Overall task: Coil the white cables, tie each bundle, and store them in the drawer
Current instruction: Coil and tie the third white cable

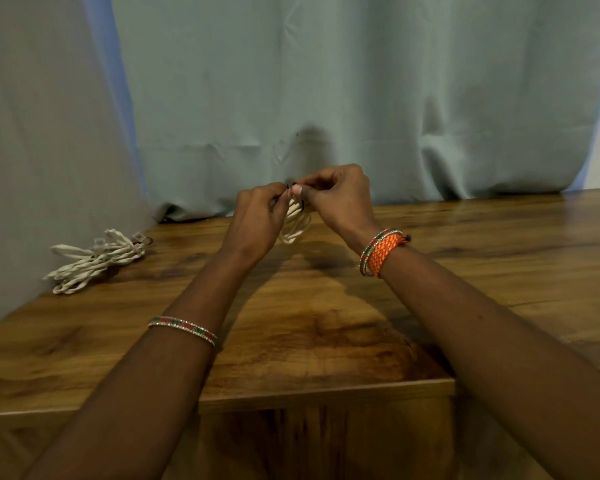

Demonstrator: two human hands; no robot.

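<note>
A coiled white cable bundle hangs between my two hands above the wooden table. My left hand and my right hand pinch a thin dark tie at the top of the coil, fingertips almost touching. The loops droop below my fingers; the upper part of the bundle is hidden by them. More white cables, folded into a loose bundle with clear plug ends, lie on the table at the far left. No drawer interior shows in this view.
A pale green curtain hangs behind the table and drapes onto its back edge. A grey cloth covers the left side. The table's front edge runs near my forearms, with a wooden panel below it.
</note>
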